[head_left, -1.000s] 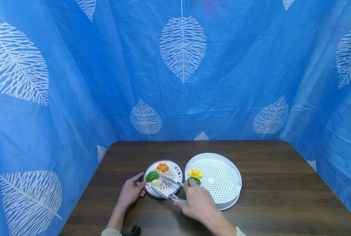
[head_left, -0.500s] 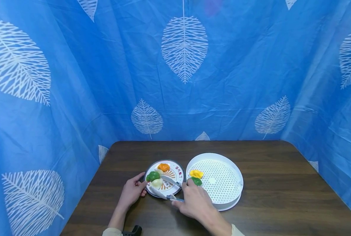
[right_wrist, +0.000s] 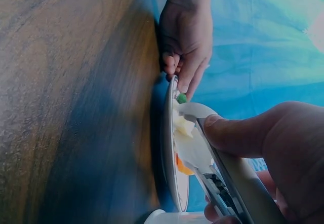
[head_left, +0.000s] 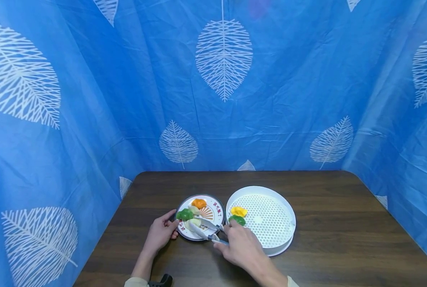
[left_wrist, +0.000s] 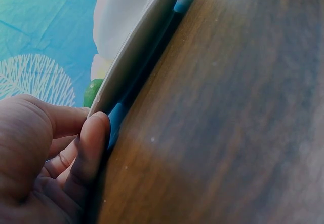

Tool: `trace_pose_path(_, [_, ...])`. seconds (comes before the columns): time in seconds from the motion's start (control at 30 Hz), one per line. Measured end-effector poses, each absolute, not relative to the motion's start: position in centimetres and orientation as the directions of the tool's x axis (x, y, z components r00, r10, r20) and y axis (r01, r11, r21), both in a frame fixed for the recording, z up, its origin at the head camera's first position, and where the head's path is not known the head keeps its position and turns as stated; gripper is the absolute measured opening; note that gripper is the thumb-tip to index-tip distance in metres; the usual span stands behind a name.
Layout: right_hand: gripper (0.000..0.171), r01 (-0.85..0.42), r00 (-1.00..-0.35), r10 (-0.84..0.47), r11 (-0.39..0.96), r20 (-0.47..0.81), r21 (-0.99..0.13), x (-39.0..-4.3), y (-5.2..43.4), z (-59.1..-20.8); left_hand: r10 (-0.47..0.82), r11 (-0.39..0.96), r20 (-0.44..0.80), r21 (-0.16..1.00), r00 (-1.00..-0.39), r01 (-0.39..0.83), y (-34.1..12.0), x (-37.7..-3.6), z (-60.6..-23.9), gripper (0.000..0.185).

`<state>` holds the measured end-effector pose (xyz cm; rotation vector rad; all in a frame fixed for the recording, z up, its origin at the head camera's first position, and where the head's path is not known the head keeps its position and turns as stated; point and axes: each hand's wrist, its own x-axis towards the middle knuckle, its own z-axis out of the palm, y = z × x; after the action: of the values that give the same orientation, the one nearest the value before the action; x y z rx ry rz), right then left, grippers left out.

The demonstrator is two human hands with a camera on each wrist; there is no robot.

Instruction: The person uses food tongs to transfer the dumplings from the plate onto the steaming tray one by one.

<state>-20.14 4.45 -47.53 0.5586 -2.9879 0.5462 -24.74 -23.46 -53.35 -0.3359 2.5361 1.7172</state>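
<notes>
Head view: I see my right hand squeezing tongs around a white dumpling at lower centre; my left hand pinches the plate rim.

Dark wood table fills foreground; blue leaf-print curtain hangs behind and beside the table.

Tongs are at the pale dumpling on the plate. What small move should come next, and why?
Probably squeeze the tongs shut on the pale dumpling: their tips straddle it on the plate, which the left hand steadies, but it is not lifted yet.
</notes>
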Motion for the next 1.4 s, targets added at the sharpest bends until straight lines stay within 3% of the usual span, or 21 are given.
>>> trace_pose_path(0.6, [0.055, -0.284, -0.958, -0.268, 0.871, 0.097, -0.400, -19.4, 7.5, -46.5, -0.145, 0.363, -0.155, 0.911, -0.977, -0.198, -23.3, -24.7, -53.4, 0.054])
trace_pose_path(1.4, [0.067, -0.165, -0.986, -0.142, 0.908, 0.087, -0.384, -18.5, 13.4, -45.6, -0.162, 0.372, -0.164, 0.903, -0.973, -0.214, -23.3, -24.8, -53.5, 0.054])
